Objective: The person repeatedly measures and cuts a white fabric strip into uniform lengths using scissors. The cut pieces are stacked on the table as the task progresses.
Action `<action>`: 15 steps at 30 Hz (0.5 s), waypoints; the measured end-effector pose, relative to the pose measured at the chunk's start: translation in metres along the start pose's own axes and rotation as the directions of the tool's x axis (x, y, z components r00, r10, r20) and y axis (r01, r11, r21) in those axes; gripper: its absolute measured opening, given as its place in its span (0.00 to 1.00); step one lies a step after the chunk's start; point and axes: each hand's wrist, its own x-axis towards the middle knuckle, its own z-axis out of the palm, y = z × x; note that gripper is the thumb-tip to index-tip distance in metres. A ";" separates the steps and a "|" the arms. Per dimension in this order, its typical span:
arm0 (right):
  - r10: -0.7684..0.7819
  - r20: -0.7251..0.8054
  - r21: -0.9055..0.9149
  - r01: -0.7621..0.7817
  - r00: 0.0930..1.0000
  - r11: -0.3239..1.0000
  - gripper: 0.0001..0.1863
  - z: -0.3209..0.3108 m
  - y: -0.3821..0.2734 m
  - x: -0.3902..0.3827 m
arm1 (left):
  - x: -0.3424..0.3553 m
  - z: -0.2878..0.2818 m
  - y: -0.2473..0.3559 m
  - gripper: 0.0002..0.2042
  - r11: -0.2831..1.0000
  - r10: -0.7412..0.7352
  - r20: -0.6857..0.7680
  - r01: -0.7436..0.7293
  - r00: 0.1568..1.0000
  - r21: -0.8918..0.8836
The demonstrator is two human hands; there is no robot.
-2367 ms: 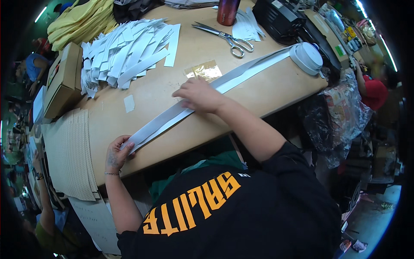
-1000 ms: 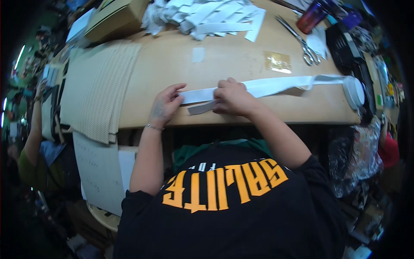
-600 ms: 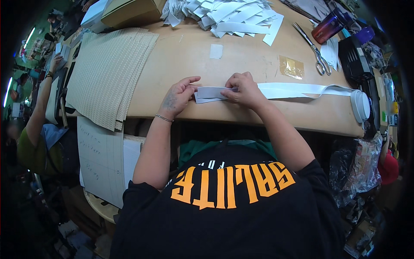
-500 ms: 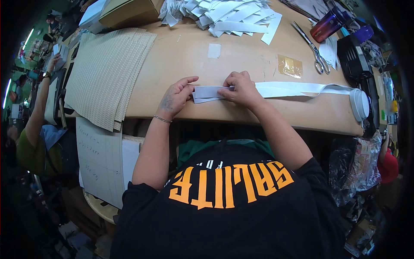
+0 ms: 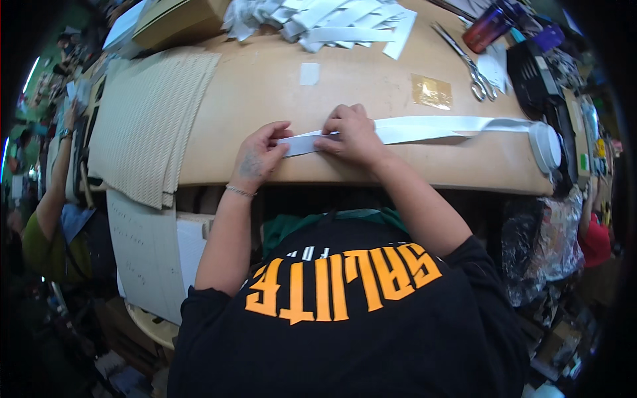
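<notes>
A flat white strip [image 5: 431, 126] runs along the near part of the table from a white roll [image 5: 545, 147] at the right. Its left end is doubled over into a short greyish-white layer [image 5: 302, 145] between my hands. My left hand [image 5: 257, 154] pinches the left end, thumb below and fingers curled above. Farther right along the strip, my right hand [image 5: 350, 134] grips it with the thumb on the near layer and the knuckles raised.
A heap of cut white strips [image 5: 332, 23] lies at the back. Scissors [image 5: 474, 73] and a purple-red bottle [image 5: 490, 30] are at the back right. Textured beige sheets [image 5: 146, 113] are stacked at the left. A co-worker's arm [image 5: 54, 172] shows at the far left.
My left hand has closed on the strip's left end, where its fingers were more outstretched before. The folded layers sit closer together. The whole view has shifted slightly.
</notes>
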 end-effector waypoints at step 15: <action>-0.072 0.256 -0.106 0.102 0.964 0.989 0.12 -0.036 -0.020 0.010 | 0.001 0.004 0.040 0.22 0.979 0.003 -0.189 -0.042 0.982 -0.200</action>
